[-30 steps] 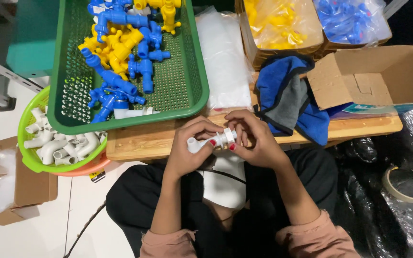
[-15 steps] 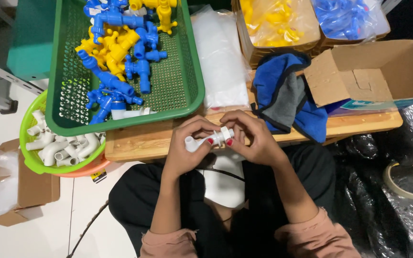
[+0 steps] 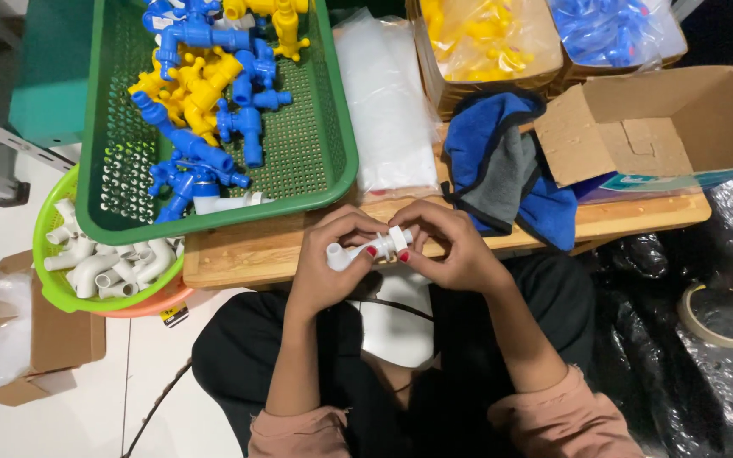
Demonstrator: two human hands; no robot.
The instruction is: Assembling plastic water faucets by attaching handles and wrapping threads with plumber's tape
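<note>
White tile floor point(image 3: 10, 424) at 8 o'clock; low wooden table point(image 3: 256, 254) centre; black plastic sheet point(image 3: 706, 399) at 4 o'clock.

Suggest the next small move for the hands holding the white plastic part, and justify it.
Probably keep twisting the small white ring onto the white tap part: the right hand pinches the ring at the part's end while the left hand steadies the body.

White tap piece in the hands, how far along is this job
Done: blue and yellow taps lie heaped in the green basket. In hand: left hand and right hand hold one white tap piece between them. Left: white elbow pieces wait in the light-green bowl.
</note>
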